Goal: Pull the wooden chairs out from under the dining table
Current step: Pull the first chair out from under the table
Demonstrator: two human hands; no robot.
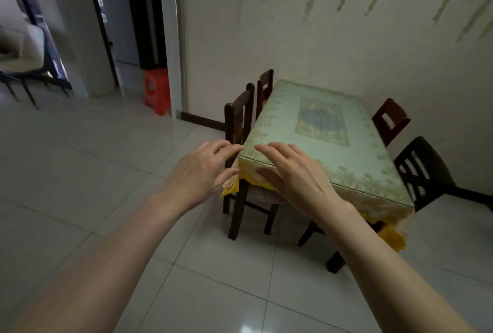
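A dining table [346, 151] with a pale green and yellow cloth stands against the wall. Two dark wooden chairs are tucked under its left side: a near one [238, 124] and a far one [264, 84]. On the right side sit a reddish chair [390, 119] and a black chair [421, 170]. My left hand [202, 170] hovers just in front of the near left chair's back, fingers spread, holding nothing. My right hand [296, 172] floats over the table's near corner, fingers spread and empty.
An orange plastic stool [157, 91] stands by the door frame at the back left. A dark metal rack [32, 74] sits at the far left. Glossy white floor tiles [106, 146] stretch left of the table.
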